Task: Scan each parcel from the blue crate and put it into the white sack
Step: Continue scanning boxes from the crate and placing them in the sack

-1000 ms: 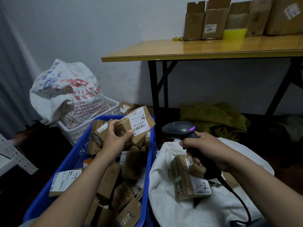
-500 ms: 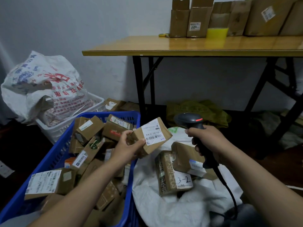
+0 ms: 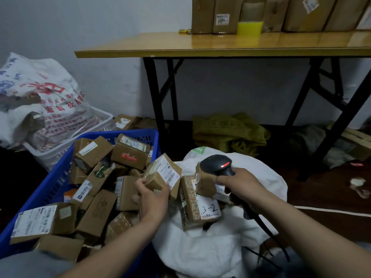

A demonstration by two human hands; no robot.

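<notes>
My left hand (image 3: pixel 153 194) grips a small brown parcel (image 3: pixel 164 174) with a white barcode label, held over the gap between the blue crate (image 3: pixel 50 183) and the white sack (image 3: pixel 202 251). My right hand (image 3: pixel 242 184) holds a black barcode scanner (image 3: pixel 217 164) whose red light glows; it sits just right of the parcel. Inside the sack's mouth lie a parcel marked "3-2" (image 3: pixel 197 205) and a smaller box (image 3: pixel 204 183). The crate is full of several brown parcels.
A wooden folding table (image 3: pixel 220 46) with black legs stands behind, carrying cardboard boxes (image 3: pixel 218 15). A printed white bag (image 3: pixel 38 101) sits in a white basket (image 3: pixel 66 145) at left. A green sack (image 3: pixel 226 131) lies under the table. The scanner cable (image 3: pixel 267 231) trails right.
My left hand has lowered the parcel toward the sack's mouth and tilted it. The scanner has stayed beside it, its light red.
</notes>
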